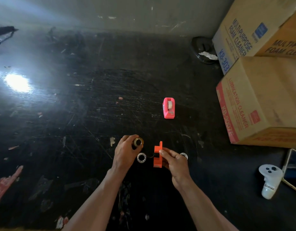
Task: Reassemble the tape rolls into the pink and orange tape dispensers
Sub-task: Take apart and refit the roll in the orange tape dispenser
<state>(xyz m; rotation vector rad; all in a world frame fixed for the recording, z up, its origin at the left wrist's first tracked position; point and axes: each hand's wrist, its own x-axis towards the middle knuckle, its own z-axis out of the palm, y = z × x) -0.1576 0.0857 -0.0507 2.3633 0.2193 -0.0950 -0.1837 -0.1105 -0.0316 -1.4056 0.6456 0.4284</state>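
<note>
My left hand [125, 152] is closed around a small brownish tape roll [138, 142], held just above the dark table. My right hand [174, 161] grips the orange tape dispenser [157, 155] upright by its right side. A white round core piece [141, 158] lies on the table between my hands. Another white round piece [184, 155] shows just behind my right hand. The pink tape dispenser [169, 108] stands farther back with a tape roll seated in it.
Cardboard boxes [260, 100] are stacked along the right side. A white handheld controller [269, 180] lies at the near right beside a tablet edge [293, 162]. A dark round dish with crumpled paper [204, 50] sits by the back wall. The black table [77, 114] is scratched.
</note>
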